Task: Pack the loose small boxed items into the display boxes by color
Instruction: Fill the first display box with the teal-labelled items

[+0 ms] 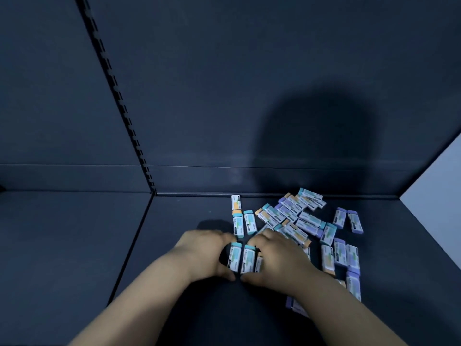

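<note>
Between the curled fingers of our left hand (204, 248) and right hand (277, 255), we hold teal-capped boxes (242, 258), seemingly light, rigid, best squeezed along their long sides.

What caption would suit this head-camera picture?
Both hands, left hand and right hand, gather teal-capped small boxes beside a mixed loose pile on a dark shelf.

The dark shelf (174, 221) spans the lower half of the frame, with a seam running diagonally at lower left. Small boxed items lie directly on it at centre right: teal-capped boxes (250, 222), orange-capped boxes (236, 204) and purple-capped boxes (355, 221), partly heaped, partly scattered.
</note>
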A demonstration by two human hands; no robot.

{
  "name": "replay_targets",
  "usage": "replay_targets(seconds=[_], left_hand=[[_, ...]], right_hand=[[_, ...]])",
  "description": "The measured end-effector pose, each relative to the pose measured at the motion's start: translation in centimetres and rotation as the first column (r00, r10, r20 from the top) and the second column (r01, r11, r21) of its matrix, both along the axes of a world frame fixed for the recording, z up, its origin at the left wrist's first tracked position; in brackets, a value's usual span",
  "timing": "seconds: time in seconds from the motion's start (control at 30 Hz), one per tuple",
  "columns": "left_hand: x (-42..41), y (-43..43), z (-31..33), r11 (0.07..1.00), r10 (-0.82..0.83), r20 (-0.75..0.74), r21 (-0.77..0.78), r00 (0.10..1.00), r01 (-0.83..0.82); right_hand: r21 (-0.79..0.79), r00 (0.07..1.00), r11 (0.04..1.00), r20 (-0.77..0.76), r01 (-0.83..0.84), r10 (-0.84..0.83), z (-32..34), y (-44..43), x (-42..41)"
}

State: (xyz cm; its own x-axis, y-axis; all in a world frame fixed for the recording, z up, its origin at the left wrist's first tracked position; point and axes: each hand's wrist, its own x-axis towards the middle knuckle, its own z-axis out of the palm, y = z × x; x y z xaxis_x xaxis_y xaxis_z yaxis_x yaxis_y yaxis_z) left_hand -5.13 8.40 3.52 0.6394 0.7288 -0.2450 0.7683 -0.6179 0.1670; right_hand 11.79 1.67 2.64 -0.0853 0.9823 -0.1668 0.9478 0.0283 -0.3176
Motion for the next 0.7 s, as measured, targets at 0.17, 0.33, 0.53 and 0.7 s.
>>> replay_targets(seconds=[0.17,0.33,0.53,0.7], left_hand=[[-0.9,-1.0,0.5,0.985,0.076,0.07,0.148,0.995,-0.086],[-2.7,-1.3,0.9,0.956,0.178,0.078,0.221,0.981,-0.191],[-6.8,-2.0,1.5,0.925,0.271,0.057,0.259,0.961,-0.277],[-12.2,-2.5,1.8,0.894,0.339,0.055,0.291,0.939,-0.34]], right_hand=[[0.068,0.998,0.996,-0.007,-0.063,0.064,1.0,0.9,0.1],[0.111,0.988,0.982,-0.007,-0.153,0.155,1.8,2.4,-1.4],[0.141,0.96,0.95,0.026,-0.278,0.277,2.4,3.8,-5.8],[0.157,0.93,0.917,0.048,-0.367,0.364,3.2,4.4,-10.8]])
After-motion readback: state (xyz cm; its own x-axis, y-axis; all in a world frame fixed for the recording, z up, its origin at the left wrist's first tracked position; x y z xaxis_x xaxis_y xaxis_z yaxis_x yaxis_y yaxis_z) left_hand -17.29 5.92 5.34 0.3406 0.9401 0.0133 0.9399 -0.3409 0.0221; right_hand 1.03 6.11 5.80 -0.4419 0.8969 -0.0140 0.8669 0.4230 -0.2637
